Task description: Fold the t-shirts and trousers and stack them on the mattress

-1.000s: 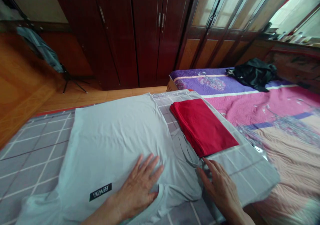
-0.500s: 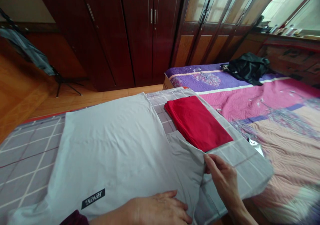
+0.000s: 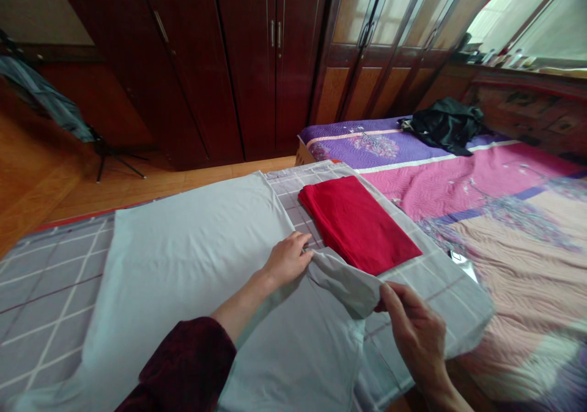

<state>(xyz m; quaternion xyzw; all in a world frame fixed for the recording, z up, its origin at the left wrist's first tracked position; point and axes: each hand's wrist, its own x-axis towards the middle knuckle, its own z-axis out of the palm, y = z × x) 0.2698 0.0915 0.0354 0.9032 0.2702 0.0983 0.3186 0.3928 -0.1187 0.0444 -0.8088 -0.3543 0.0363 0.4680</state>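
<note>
A pale grey T-shirt (image 3: 183, 265) lies spread on a table covered with a grey checked cloth (image 3: 50, 302). My right hand (image 3: 415, 323) pinches the edge of its sleeve (image 3: 351, 283) between thumb and fingers, and the sleeve is partly lifted and folded over. At the inner end of that sleeve, my left hand (image 3: 288, 258) is closed on the fabric, its forearm crossing the shirt. Just beyond both hands lies a folded red cloth (image 3: 360, 222), flat on the checked cover.
To the right is a bed with a patterned quilt (image 3: 495, 235), a black garment (image 3: 444, 125) on it. A small pale object (image 3: 462, 264) lies by the table's right edge. Dark red wardrobes (image 3: 257, 69) stand behind. A black tripod stand (image 3: 107, 149) is at far left.
My left hand has moved up and away from the lower part of the shirt to the sleeve's inner end and closed there. My right hand keeps its pinch, and the sleeve is now folded over.
</note>
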